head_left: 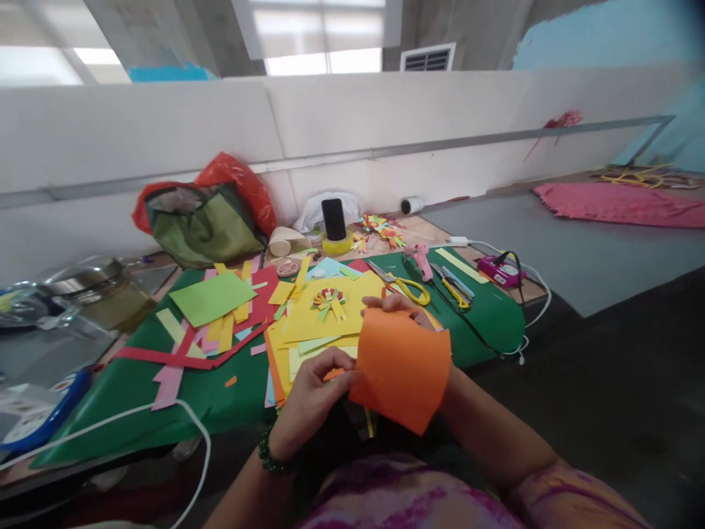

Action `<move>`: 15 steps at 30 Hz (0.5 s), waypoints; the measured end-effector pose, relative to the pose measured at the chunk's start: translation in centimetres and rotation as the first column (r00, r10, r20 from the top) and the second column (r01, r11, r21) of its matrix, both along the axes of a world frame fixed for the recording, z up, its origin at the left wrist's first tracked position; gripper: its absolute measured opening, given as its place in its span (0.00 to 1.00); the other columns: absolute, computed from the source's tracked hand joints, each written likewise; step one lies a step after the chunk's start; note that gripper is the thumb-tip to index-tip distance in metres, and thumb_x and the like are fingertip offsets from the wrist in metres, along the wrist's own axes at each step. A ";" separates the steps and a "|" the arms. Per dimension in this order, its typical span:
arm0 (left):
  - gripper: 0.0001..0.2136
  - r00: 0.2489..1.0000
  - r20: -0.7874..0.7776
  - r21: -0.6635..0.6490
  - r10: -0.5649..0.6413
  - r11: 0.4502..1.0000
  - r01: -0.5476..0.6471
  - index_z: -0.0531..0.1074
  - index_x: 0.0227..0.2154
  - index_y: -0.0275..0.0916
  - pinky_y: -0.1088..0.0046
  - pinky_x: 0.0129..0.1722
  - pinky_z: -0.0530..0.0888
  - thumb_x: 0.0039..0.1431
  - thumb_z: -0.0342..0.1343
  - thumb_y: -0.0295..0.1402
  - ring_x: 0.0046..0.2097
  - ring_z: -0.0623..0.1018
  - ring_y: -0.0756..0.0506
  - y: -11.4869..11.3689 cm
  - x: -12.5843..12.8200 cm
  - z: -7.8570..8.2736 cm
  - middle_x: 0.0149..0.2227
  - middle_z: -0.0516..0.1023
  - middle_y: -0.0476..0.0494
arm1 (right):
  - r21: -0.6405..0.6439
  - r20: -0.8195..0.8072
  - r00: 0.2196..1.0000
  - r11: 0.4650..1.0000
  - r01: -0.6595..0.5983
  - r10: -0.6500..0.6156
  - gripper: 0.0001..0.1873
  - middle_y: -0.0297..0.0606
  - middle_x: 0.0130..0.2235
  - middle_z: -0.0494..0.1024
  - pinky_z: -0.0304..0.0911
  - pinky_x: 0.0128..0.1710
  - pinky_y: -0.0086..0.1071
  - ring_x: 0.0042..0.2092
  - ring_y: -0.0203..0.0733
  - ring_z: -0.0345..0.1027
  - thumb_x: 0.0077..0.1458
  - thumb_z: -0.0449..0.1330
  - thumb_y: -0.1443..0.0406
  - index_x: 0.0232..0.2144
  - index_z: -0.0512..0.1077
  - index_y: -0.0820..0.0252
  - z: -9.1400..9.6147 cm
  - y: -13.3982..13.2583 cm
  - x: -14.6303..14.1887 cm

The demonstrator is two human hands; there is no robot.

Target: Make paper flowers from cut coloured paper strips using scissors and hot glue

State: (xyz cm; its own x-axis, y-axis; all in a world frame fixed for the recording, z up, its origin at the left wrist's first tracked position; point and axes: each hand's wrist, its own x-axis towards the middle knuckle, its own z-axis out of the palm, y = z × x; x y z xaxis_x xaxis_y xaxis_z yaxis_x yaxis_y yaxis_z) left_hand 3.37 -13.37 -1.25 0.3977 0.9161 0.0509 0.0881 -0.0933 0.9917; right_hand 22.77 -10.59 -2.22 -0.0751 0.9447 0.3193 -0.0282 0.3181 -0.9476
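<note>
An orange sheet of paper (405,367), slightly curved, is held up between my two hands over the near edge of the table. My left hand (319,393) pinches its left edge between thumb and fingers. Behind the sheet is my right hand (399,305), its fingertips curled over the top edge and the palm hidden. Just beyond lies a stack of paper with a yellow sheet (297,323) on top. A small multicoloured paper flower (329,300) rests on that sheet. Yellow-handled scissors (405,283) lie beyond my right hand.
Paper strips and a green sheet (214,297) cover the left of the green mat (220,404). A pink glue gun (419,261), a cutter (454,286) and a purple power socket (500,270) are at right. A phone (333,219) stands behind. A white cable (201,433) hangs front left.
</note>
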 end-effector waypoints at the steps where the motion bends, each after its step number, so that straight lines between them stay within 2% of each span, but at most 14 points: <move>1: 0.18 1.000 0.013 -0.024 0.018 1.000 -0.017 0.67 0.24 0.37 0.77 0.31 0.68 0.52 0.62 0.48 0.30 0.69 0.51 0.1 -0.3 0.1 0.25 0.69 0.51 | -0.049 -0.126 0.992 0.999 -0.009 0.003 0.20 0.47 0.55 0.74 0.70 0.38 0.44 0.46 0.54 0.73 0.49 0.58 0.46 0.37 0.68 0.53 0.1 0.1 0.1; 4: 0.18 0.996 0.076 -0.162 0.045 0.986 -0.032 0.68 0.31 0.38 0.80 0.26 0.65 0.53 0.60 0.49 0.26 0.67 0.53 0.2 -0.7 0.4 0.23 0.66 0.54 | -0.058 -0.326 0.945 0.998 0.008 -0.027 0.25 0.47 0.54 0.73 0.69 0.40 0.45 0.48 0.56 0.71 0.38 0.65 0.44 0.28 0.65 0.54 0.5 0.9 0.4; 6: 0.19 0.994 0.105 -0.254 -0.006 0.967 0.033 0.70 0.37 0.39 0.79 0.27 0.67 0.51 0.62 0.49 0.27 0.70 0.52 0.1 -0.7 0.6 0.24 0.70 0.53 | -0.022 -0.387 0.922 1.000 -0.016 0.006 0.27 0.47 0.53 0.74 0.68 0.42 0.45 0.50 0.57 0.70 0.34 0.68 0.43 0.26 0.65 0.54 0.6 1.4 0.2; 7: 0.20 0.994 0.097 -0.289 -0.053 0.954 0.079 0.72 0.38 0.38 0.78 0.29 0.69 0.50 0.63 0.48 0.29 0.73 0.50 0.1 -0.8 0.7 0.26 0.73 0.51 | -0.018 -0.384 0.922 0.999 -0.047 0.037 0.28 0.47 0.53 0.74 0.68 0.43 0.45 0.50 0.57 0.70 0.34 0.68 0.42 0.28 0.67 0.55 0.6 1.5 0.0; 9: 0.18 0.992 0.032 -0.318 -0.118 0.940 0.122 0.75 0.35 0.35 0.75 0.33 0.72 0.49 0.64 0.46 0.35 0.77 0.46 0.0 -1.5 1.0 0.32 0.78 0.44 | -0.057 -0.310 0.947 0.993 -0.106 0.083 0.30 0.48 0.52 0.74 0.67 0.44 0.44 0.49 0.54 0.71 0.38 0.66 0.41 0.35 0.70 0.55 0.6 1.5 -0.3; 10: 0.18 0.997 -0.009 -0.316 -0.075 0.946 0.068 0.76 0.33 0.34 0.75 0.34 0.72 0.50 0.64 0.46 0.36 0.77 0.44 0.1 -2.0 1.1 0.33 0.80 0.43 | -0.087 -0.239 0.968 0.990 -0.107 0.083 0.31 0.48 0.53 0.74 0.67 0.44 0.43 0.48 0.52 0.71 0.41 0.65 0.42 0.40 0.70 0.55 0.5 1.4 -0.3; 12: 0.20 0.991 -0.028 -0.308 0.129 0.942 -0.131 0.76 0.37 0.36 0.73 0.31 0.74 0.50 0.63 0.48 0.35 0.79 0.43 0.4 -3.1 1.3 0.34 0.81 0.42 | -0.123 -0.046 0.998 0.991 -0.047 0.042 0.29 0.47 0.52 0.74 0.66 0.47 0.42 0.48 0.49 0.71 0.49 0.62 0.44 0.46 0.70 0.56 0.4 0.8 -0.2; 15: 0.25 0.923 -0.005 -0.226 0.385 0.899 -0.376 0.74 0.43 0.37 0.71 0.31 0.76 0.47 0.64 0.50 0.34 0.80 0.41 1.3 -4.2 1.3 0.34 0.81 0.42 | -0.144 0.161 0.985 0.989 -0.035 0.059 0.25 0.47 0.48 0.77 0.64 0.51 0.42 0.50 0.47 0.71 0.60 0.54 0.48 0.50 0.69 0.59 0.0 -0.6 0.1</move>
State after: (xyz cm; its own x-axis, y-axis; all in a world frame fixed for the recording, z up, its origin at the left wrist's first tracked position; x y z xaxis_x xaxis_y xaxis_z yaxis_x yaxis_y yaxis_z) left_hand -0.88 -12.12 0.05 0.0181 0.9871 -0.1589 0.0345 0.1582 0.9868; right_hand 22.86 -11.14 -2.21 -0.1610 0.9732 0.1639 0.1200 0.1842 -0.9755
